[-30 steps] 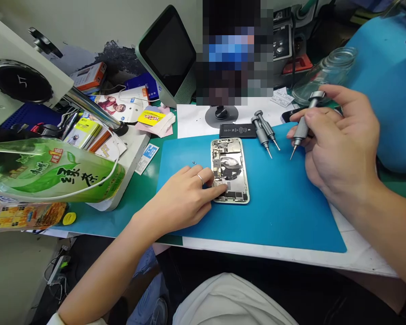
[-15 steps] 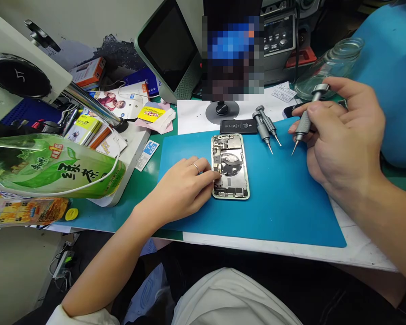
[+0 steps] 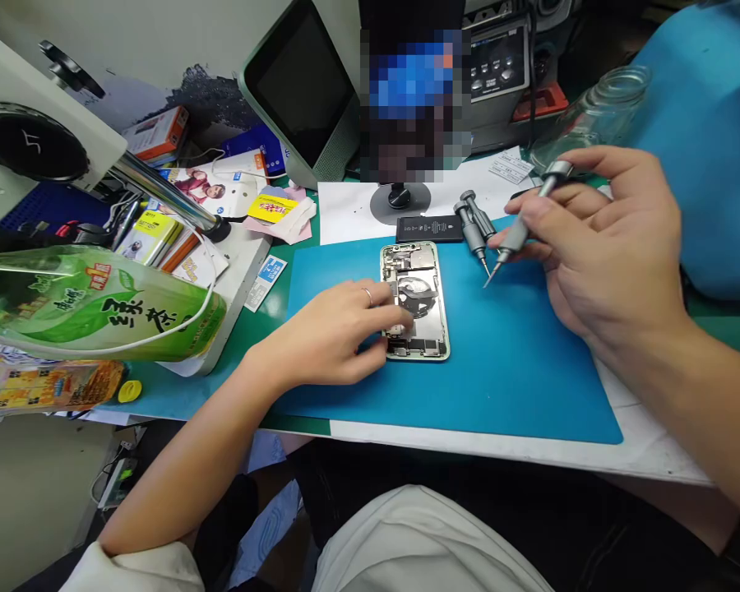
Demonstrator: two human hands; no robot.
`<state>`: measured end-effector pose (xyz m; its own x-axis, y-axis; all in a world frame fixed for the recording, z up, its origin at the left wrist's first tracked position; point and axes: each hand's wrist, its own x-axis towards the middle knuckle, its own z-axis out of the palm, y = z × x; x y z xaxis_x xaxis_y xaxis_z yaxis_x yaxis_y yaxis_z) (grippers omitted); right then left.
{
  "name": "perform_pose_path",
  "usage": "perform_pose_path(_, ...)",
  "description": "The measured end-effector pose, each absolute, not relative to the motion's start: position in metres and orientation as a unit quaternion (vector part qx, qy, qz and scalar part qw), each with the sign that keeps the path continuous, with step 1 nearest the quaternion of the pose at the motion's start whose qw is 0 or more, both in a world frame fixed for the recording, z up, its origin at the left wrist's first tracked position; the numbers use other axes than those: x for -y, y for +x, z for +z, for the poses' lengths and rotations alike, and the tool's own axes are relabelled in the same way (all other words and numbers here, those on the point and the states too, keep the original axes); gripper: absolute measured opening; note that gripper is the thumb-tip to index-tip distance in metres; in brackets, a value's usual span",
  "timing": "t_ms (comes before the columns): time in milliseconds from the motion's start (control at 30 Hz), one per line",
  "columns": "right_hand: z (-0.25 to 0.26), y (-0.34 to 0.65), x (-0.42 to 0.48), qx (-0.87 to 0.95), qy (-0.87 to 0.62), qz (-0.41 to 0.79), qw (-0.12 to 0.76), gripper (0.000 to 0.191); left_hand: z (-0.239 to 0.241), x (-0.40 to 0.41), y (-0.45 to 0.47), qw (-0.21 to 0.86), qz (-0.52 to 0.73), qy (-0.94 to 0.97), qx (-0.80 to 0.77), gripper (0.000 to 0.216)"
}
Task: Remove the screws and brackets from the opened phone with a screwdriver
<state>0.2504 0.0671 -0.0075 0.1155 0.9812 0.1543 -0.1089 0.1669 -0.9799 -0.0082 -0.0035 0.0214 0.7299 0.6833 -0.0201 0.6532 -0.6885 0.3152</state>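
An opened phone (image 3: 430, 327) with its inner parts showing lies on the blue mat. My left hand (image 3: 333, 333) rests at its left edge, fingers apart, the index finger reaching over the inside and touching it; the fingertips partly cover some parts. Right of the phone, my right hand (image 3: 620, 238) grips a grey precision screwdriver (image 3: 519, 233), its thin tip pointing down and left above the mat. Two similar screwdrivers (image 3: 471, 233) lie side by side just behind that tip. A black phone battery (image 3: 428, 229) sits flat behind the phone.
A blurred screen on a round stand (image 3: 400, 201) is at the back. A glass jar (image 3: 598, 115) stands behind my right hand. On the left are a green tea bottle (image 3: 99, 304), a microscope-like stand (image 3: 166, 193) and boxes. The blue mat (image 3: 499, 386) reaches the table's front edge.
My right hand has moved left with the screwdriver, which now tilts more, nearer the phone. The left index finger has stretched further over the phone's inside. The view has shifted slightly.
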Motion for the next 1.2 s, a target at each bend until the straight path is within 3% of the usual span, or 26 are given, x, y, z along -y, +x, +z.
perform_pose_path(133,-0.007,0.246,-0.053,0.562,-0.409,0.488,0.528,0.063,0.020,-0.007,-0.020,0.145,0.115,0.902,-0.391,0.034)
perform_pose_path(233,-0.009,0.242,-0.045,0.600,-0.416,0.465,0.500,0.059,0.015,-0.011,-0.026,0.139,0.145,0.896,-0.396,0.031)
perform_pose_path(367,-0.010,0.240,-0.041,0.615,-0.457,0.449,0.460,0.037,0.004,-0.012,-0.029,0.130,0.159,0.898,-0.390,0.029)
perform_pose_path(633,-0.008,0.245,-0.042,0.680,-0.465,0.435,0.364,0.041,0.001,-0.011,-0.040,0.168,0.225,0.870,-0.404,0.016)
perform_pose_path(1200,-0.016,0.245,-0.042,0.738,-0.439,0.394,0.328,0.035,0.002,-0.007,-0.036,0.167,0.186,0.879,-0.406,0.011)
